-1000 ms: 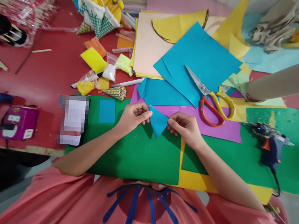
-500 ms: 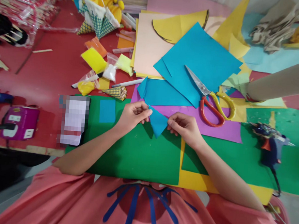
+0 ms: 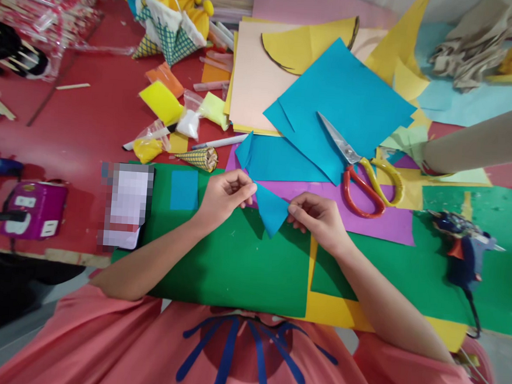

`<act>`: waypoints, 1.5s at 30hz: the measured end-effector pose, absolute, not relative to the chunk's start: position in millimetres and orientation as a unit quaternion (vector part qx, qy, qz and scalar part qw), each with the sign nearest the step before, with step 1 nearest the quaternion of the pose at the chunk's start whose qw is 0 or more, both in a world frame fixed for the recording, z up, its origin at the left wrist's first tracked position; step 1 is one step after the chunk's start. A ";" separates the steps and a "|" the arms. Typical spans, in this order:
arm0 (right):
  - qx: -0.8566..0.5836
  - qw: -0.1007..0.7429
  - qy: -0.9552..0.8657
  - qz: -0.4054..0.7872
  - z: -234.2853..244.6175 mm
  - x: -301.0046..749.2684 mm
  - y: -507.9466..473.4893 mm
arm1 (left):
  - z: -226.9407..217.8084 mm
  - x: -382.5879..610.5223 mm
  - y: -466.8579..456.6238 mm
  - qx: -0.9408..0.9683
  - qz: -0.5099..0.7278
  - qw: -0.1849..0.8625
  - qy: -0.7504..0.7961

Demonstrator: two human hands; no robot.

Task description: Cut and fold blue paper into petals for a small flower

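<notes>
Between my two hands is a small blue paper triangle (image 3: 272, 210), one point hanging down above the green sheet (image 3: 228, 266). My left hand (image 3: 228, 197) pinches its upper left corner between thumb and fingers. At its right corner, my right hand (image 3: 315, 216) grips the paper in a pinch, the other fingers curled. A blue paper rectangle (image 3: 184, 190) lies on the green sheet, left of my left hand. Behind my hands, a folded blue strip (image 3: 288, 159) rests on purple paper (image 3: 377, 221). Scissors (image 3: 358, 164) with red and yellow handles lie beyond my right hand.
A glue gun (image 3: 465, 247) lies at the right, below a cardboard tube (image 3: 488, 135). At the left are a phone (image 3: 127, 206) and a purple power block (image 3: 34, 210). Large blue sheets (image 3: 342, 93), clay packets (image 3: 161, 102) and a patterned cone (image 3: 201, 158) lie farther back.
My left hand has shifted slightly left and up, and the lower tip of the blue triangle has swung a little to the right. Both hands keep their pinch.
</notes>
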State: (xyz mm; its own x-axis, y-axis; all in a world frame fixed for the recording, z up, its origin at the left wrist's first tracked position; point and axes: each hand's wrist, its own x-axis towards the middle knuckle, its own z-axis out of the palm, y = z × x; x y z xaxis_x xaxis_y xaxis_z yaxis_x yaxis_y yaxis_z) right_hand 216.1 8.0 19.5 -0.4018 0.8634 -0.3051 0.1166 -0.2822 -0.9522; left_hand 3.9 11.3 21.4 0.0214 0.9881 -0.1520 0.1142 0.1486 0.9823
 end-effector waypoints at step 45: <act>-0.485 0.358 -0.430 0.672 16.9 208.9 5.5 | 26.6 10.0 8.4 0.487 0.266 0.646 0.524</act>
